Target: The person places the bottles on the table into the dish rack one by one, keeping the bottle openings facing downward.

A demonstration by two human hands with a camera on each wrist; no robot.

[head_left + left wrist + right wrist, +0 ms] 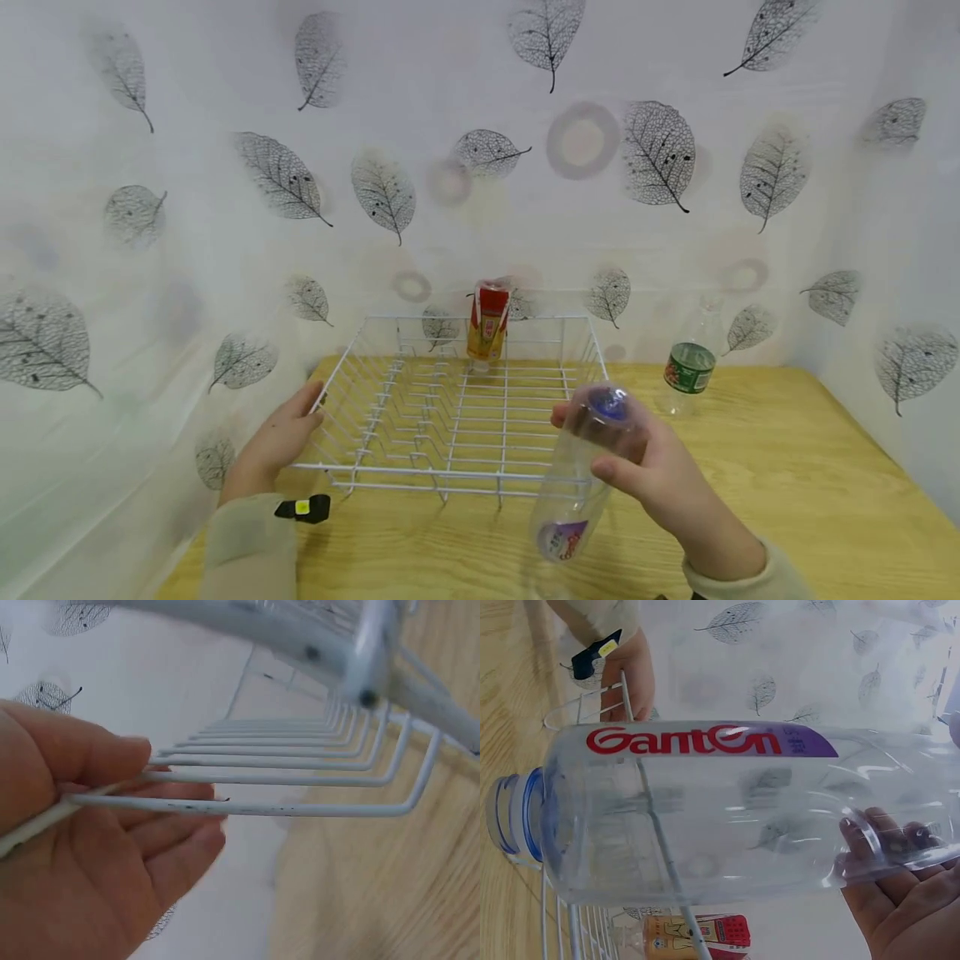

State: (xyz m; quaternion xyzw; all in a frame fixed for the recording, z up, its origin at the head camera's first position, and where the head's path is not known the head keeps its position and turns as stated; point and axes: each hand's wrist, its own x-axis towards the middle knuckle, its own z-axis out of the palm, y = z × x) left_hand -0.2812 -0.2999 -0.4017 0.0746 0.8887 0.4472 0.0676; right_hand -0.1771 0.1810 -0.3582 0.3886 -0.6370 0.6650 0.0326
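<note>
A white wire dish rack (465, 475) stands on the wooden table, and my left hand (273, 437) holds its left rim. In the left wrist view the rim wire lies between thumb (124, 756) and fingers. My right hand (663, 475) grips a clear plastic bottle (567, 483) near its base. The bottle is tilted neck down over the rack's front right corner; its red lettering (682, 740) and open neck show in the right wrist view. Inside the rack, at the back, a bottle with a red and yellow label (487, 325) stands neck down.
A clear bottle with a green label (690, 367) stands on the table (810, 467) right of the rack. White sheeting with a leaf print (480, 233) hangs behind the table and along both sides.
</note>
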